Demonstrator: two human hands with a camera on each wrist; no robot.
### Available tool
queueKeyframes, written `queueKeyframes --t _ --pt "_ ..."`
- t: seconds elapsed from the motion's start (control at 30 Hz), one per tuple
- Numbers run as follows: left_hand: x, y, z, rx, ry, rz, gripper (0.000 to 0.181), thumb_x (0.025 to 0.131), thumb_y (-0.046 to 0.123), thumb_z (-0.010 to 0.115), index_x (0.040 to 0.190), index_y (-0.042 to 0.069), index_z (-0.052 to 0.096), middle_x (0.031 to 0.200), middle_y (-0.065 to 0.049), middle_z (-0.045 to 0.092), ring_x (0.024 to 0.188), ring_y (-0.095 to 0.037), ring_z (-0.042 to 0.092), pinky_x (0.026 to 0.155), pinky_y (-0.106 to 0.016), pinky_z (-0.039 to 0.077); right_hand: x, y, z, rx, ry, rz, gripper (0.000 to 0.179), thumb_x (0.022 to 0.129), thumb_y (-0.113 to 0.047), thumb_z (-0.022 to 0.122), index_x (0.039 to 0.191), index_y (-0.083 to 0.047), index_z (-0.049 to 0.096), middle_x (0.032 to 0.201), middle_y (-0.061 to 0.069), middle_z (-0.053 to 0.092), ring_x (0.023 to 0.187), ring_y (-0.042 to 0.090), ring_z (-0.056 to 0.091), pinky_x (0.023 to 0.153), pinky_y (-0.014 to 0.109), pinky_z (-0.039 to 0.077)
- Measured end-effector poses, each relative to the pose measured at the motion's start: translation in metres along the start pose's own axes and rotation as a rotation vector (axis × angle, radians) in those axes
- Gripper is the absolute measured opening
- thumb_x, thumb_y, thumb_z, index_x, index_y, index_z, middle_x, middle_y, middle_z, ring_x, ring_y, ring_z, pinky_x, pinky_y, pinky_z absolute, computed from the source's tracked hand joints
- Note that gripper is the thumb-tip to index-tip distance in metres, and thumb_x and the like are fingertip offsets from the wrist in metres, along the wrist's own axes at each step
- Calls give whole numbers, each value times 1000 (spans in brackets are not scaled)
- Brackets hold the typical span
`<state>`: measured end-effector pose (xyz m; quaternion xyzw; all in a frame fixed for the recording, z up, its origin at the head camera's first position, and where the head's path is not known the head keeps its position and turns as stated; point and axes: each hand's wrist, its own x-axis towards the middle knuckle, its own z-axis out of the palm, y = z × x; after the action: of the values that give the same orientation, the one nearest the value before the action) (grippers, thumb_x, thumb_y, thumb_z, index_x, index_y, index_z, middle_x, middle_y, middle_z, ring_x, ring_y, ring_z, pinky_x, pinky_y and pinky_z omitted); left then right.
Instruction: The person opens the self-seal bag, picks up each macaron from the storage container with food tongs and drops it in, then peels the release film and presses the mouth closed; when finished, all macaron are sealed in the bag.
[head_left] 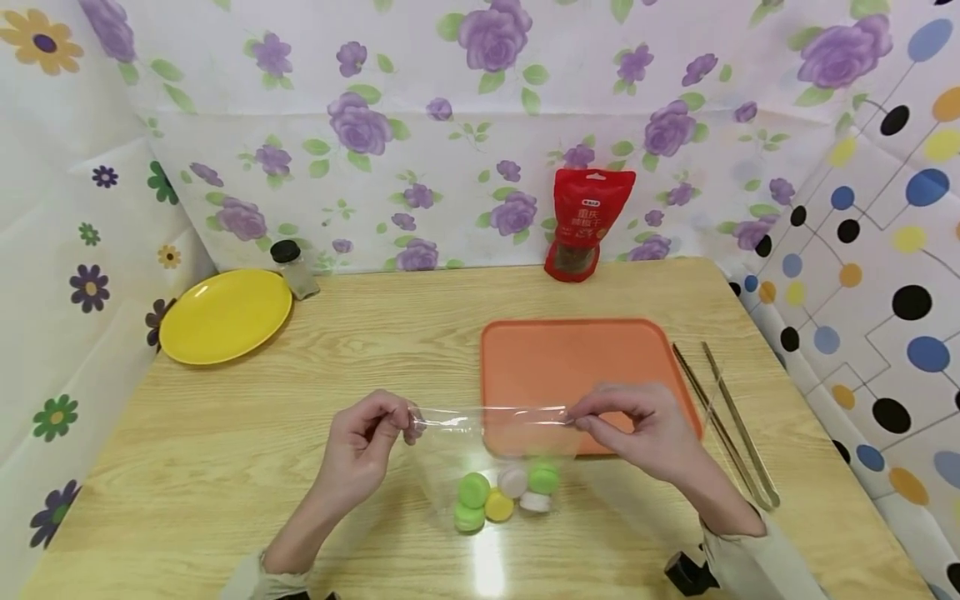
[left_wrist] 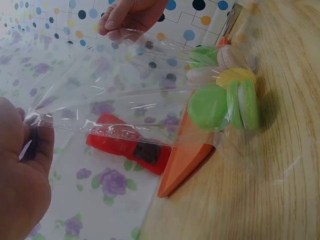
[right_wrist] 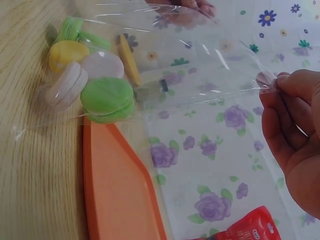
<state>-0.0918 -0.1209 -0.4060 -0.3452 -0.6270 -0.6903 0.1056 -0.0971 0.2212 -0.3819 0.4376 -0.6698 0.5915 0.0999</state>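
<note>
A clear plastic bag (head_left: 480, 446) is stretched between my two hands, its top edge pulled wide. My left hand (head_left: 367, 446) pinches one top corner, and my right hand (head_left: 637, 429) pinches the other between thumb and fingers. Several macarons lie at the bottom of the bag: green ones such as this green macaron (left_wrist: 207, 106), a yellow macaron (head_left: 498, 505) and pale pinkish ones such as this pale macaron (right_wrist: 66, 87). In both wrist views the macarons show through the film, low over the wooden table.
Behind the bag lies an orange tray (head_left: 577, 358); metal tongs (head_left: 738, 425) rest to its right. A red pouch (head_left: 588, 221) stands at the back. At the far left are a yellow plate (head_left: 225, 317) and a black-capped jar (head_left: 296, 271). Printed cloth walls surround the wooden table (head_left: 375, 333).
</note>
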Motion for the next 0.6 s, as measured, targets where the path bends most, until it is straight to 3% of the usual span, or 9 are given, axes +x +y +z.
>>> queueKeyframes --t 0.17,0.27,0.33,0.5,0.6 --pt "0 0 -1 -51 -19 -4 19 99 -15 44 86 -3 52 82 -15 58 76 -21 60 62 -28 52 -1 0 0 6 -3 5 36 82 27 60 104 2 73 93 16 73 81 22 70 71 30 58" --pt "1 1 0 -110 -38 39 20 97 -18 39 88 -6 52 83 -17 58 74 -24 57 65 -29 52 -2 -2 0 3 -3 11 35 83 26 60 104 1 73 92 15 73 79 23 70 70 30 58" --pt "2 1 2 -128 -39 61 16 95 -17 42 89 -8 54 84 -17 59 74 -24 58 66 -28 53 -3 -3 0 4 0 11 36 82 27 60 104 1 73 92 16 73 79 23 70 70 30 58" --pt "2 2 3 -33 21 10 14 89 -16 62 87 -3 58 82 -14 63 75 -16 61 61 -23 51 -4 -4 -1 9 6 11 39 81 29 59 104 2 73 92 16 72 79 23 70 72 30 58" --pt "0 3 2 22 54 -32 19 85 -18 67 86 -2 59 81 -15 63 74 -13 61 59 -21 49 -3 -4 0 -1 8 18 38 82 29 59 105 2 72 92 16 72 80 22 71 72 30 58"
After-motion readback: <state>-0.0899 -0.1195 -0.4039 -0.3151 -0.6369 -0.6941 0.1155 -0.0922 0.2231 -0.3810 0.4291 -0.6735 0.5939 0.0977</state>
